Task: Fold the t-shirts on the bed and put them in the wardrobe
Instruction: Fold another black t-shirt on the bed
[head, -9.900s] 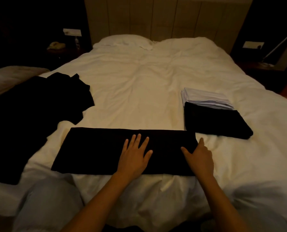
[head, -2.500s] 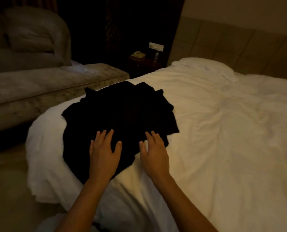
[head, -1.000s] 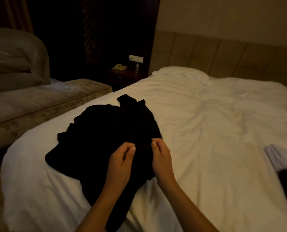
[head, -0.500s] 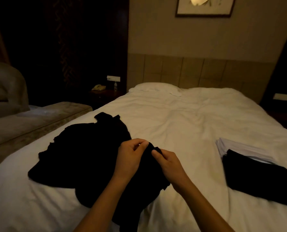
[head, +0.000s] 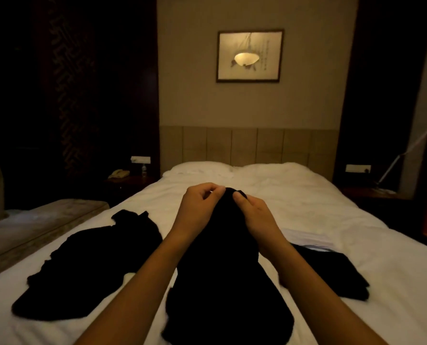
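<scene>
Head view: I see both hands raised together over the bed [head: 294, 195]. The left hand [head: 197, 207] and right hand [head: 254, 215] each pinch the top edge of a black t-shirt [head: 220, 270], fingertips nearly meeting; it hangs between my forearms, its lower end bunched on the sheet. A dark pile [head: 90, 260] of clothes lies rumpled to the left. On the right, a folded black shirt [head: 332, 272] sits just in front of a folded white one [head: 307, 237].
</scene>
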Motion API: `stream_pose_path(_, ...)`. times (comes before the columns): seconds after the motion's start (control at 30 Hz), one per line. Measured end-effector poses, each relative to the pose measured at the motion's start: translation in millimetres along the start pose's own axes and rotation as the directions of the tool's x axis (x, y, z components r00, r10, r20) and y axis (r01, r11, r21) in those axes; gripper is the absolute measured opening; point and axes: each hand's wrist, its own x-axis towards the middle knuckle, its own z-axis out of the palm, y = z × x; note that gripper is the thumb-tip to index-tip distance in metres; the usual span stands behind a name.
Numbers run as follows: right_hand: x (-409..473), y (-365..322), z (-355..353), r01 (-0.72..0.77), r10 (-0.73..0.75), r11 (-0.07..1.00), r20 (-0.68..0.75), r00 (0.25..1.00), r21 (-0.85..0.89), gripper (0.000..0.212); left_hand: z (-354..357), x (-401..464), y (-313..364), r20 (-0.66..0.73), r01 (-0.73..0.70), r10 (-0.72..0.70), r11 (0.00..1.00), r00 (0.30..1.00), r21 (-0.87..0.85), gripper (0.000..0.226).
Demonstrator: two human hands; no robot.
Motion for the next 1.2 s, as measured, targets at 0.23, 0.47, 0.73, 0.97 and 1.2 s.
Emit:
stream_pose_path(0.23, 8.6, -80.4, -38.9, 0.008, -0.005, 1.000, -0.119, 0.993, 0.028, 0.033, 10.5, 12.7, 65.0, 0.125, 0.047, -0.039, 0.997, 0.991, -0.065, 0.023)
stream_pose_path(0.47, 24.9, -142.7, -72.4, 0.041, -0.023, 0.997, -0.242, 0.970, 0.071, 0.036, 15.9, 15.9, 103.1, 0.306, 0.151, -0.103, 0.979, 0.947, -0.137, 0.029)
stream_pose_path(0.73, 38.5, -189.5, -110.0, 0.086, -0.103, 0.993, -0.276, 0.956, -0.076, 0.037, -8.2, 32.3, 127.6, 0.352, 0.185, -0.123, 0.971, 0.928, -0.149, 0.041)
stream_pose_path(0.97, 34.1, -190.3, -134.7, 0.032, -0.038, 0.999, -0.168, 0.985, -0.041, 0.032, -48.5, 63.3, 175.8, 0.210, 0.184, -0.137, 0.957, 0.968, -0.225, 0.041)
stream_pose_path(1.2, 27.4, -184.9, -122.4, 0.101, -0.101, 0.993, 0.004, 0.995, -0.065, 0.032, -46.3, 82.3, 210.3, 0.021, 0.197, -0.198, 0.951, 0.980, -0.238, 0.038)
